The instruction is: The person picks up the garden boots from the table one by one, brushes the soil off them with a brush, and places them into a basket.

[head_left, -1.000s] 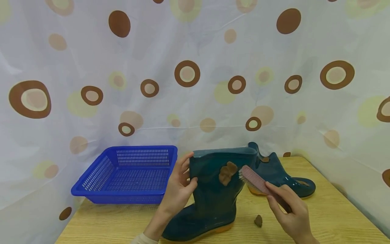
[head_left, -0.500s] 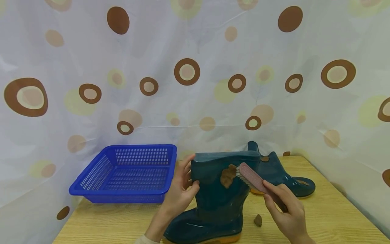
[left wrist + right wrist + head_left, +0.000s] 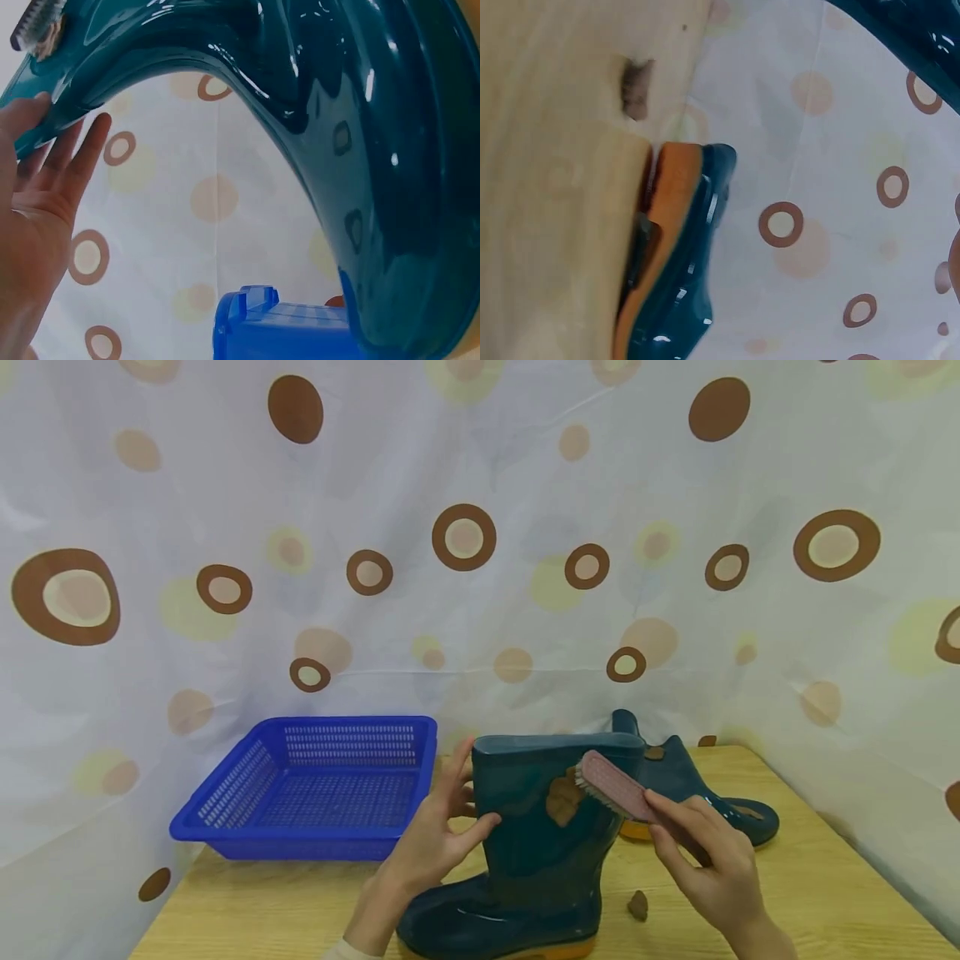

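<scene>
A dark green rubber boot (image 3: 536, 868) stands on the table, toe to the left, with a brown mud patch (image 3: 561, 803) on its shaft. My left hand (image 3: 431, 839) holds the shaft's left edge, thumb in front and fingers behind; the left wrist view shows this hand (image 3: 34, 217) from below the boot. My right hand (image 3: 716, 864) grips a pink scrubbing brush (image 3: 621, 789) by its handle. Its white bristles meet the right side of the mud patch. The right hand is outside its own wrist view.
A second green boot (image 3: 675, 781) with brown patches lies behind at the right; its orange sole (image 3: 676, 187) shows in the right wrist view. A small brown clump (image 3: 637, 906) lies on the wooden table (image 3: 817, 877). The blue plastic basket (image 3: 300, 835) stands at the left.
The brush has moved left and slightly up, from beside the mud patch onto its right part. The held boot has shifted slightly right and down in the head view.
</scene>
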A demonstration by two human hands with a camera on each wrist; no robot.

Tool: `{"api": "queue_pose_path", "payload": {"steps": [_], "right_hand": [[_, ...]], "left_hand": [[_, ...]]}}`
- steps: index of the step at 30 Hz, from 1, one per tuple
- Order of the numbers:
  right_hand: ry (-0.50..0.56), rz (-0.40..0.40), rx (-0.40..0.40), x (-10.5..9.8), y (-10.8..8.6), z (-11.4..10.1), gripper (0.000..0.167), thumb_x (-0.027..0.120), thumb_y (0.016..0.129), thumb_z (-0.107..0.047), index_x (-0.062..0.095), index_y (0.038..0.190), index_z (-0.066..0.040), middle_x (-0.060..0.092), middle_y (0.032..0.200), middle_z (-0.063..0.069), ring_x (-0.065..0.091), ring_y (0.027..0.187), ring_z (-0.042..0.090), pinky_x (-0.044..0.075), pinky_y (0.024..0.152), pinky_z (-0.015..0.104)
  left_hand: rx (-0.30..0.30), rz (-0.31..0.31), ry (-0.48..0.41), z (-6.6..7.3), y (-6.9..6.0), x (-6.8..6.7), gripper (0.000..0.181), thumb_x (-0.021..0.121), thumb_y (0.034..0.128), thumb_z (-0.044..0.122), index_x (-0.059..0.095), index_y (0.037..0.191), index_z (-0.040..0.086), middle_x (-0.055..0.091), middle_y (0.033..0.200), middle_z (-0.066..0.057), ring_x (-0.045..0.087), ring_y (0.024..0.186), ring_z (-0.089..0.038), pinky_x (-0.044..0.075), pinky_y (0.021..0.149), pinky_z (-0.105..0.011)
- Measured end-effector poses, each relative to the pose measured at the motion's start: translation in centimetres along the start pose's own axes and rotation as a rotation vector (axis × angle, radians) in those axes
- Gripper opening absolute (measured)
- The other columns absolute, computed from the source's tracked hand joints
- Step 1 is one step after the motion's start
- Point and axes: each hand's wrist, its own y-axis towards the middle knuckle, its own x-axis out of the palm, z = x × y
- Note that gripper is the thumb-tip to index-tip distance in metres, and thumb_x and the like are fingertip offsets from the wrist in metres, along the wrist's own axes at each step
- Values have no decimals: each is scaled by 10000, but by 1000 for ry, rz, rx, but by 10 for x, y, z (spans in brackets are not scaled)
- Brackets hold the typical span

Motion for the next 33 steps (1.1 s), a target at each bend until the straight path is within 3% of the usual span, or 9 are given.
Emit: {"api": "queue_pose_path", "payload": {"steps": [3,7,18,27,33], "right_hand": [[-31,-27,-16,-2,15,-1,386,622,989,-223,683,1070,150,549,757,80,382,593,-9,278,492,93],[-44,-51,-12,-3,24,-1,398,614,993,-254,694,1065,129,539,745,60,350,567,-10,254,492,83],[-9,-184,14,-8,29,7,402,617,991,-284,710,1078,97,484,735,-26,318,578,-25,252,498,72],[45,-236,57,-12,27,13,277,679,948,-146,710,1096,85,478,731,-51,322,582,-35,269,490,83],[42,-270,110,-13,20,20,274,730,856,8,711,1124,61,492,761,-66,330,591,-43,280,493,84]], "left_hand": [[44,14,-2,-2,0,1,870,670,925,24,137,1601,153,563,1348,-224,718,965,-281,605,805,-298],[58,18,-6,-2,0,0,845,659,929,13,162,1599,149,575,1328,-236,720,971,-294,607,793,-296],[-34,-1,-37,0,-2,-3,850,661,930,27,169,1602,199,569,1366,-222,716,1008,-288,582,827,-243],[-46,-3,-28,-1,-1,-1,834,655,938,45,176,1601,209,573,1366,-218,716,1008,-283,589,822,-260],[-59,6,-15,-2,-2,-1,835,653,938,40,175,1601,210,590,1344,-211,712,1038,-298,597,812,-286]]}}
